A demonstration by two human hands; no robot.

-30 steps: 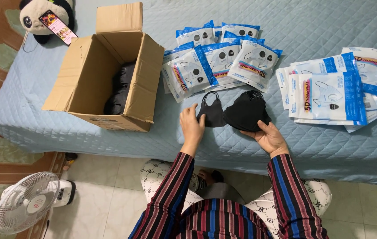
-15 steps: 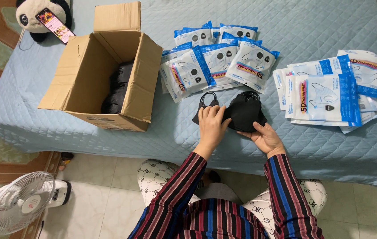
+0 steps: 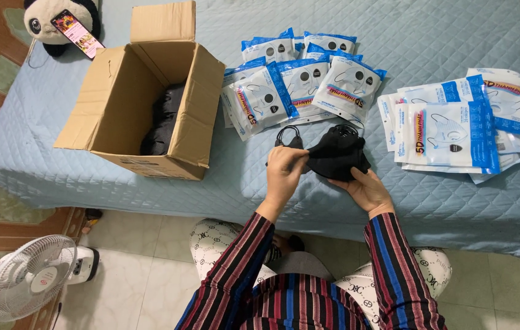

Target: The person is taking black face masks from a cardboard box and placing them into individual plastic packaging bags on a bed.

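While I am watching from the head view, both hands are working a black mask stack [image 3: 336, 156] just right of the cardboard box [image 3: 144, 104]; left hand [image 3: 283, 172] is pinching its edge, right hand [image 3: 367, 188] cupping beneath; more black masks are lying inside the box; blue-white packets [image 3: 299, 82] are waiting beyond, seemingly unfilled.

box [image 3: 119, 116] left of packets [image 3: 299, 85], masks [image 3: 336, 156] between

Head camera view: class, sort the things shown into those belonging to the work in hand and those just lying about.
In the work: black masks, left hand, right hand, mask packets, cardboard box.
Lying about: panda toy, phone, fan.
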